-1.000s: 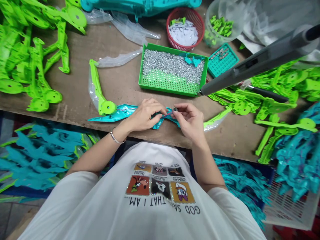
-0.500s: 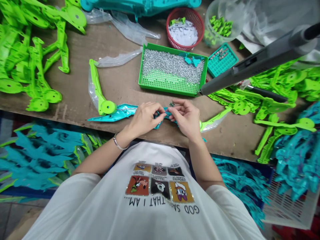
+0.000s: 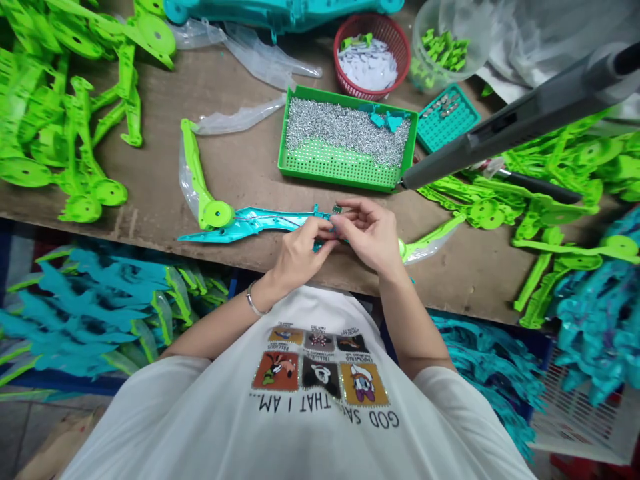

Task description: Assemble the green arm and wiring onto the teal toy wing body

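I take the green perforated tray point(image 3: 345, 168) of screws as my landmark. The turquoise bow-shaped shell point(image 3: 257, 222) lies on the workbench point(image 3: 240, 170) on the tray's near side, well apart from it, a thin wire point(image 3: 270, 217) running along it. I see the left hand point(image 3: 303, 252) and the right hand point(image 3: 371, 235) meet over the shell, nearer me than the tray, fingers bent and fingertips drawn together; I cannot tell exactly what either one grasps. A small circuit board point(image 3: 337, 210) shows just beside the right hand's fingers, on their tray side. One lime limb point(image 3: 193, 163) rises from the shell to the left of the tray; another lime limb point(image 3: 436, 239) extends near and right of it. The grey electric screwdriver point(image 3: 510, 123) slants away from the tray's near right corner, and the red basket point(image 3: 403, 55) stands just beyond the tray.
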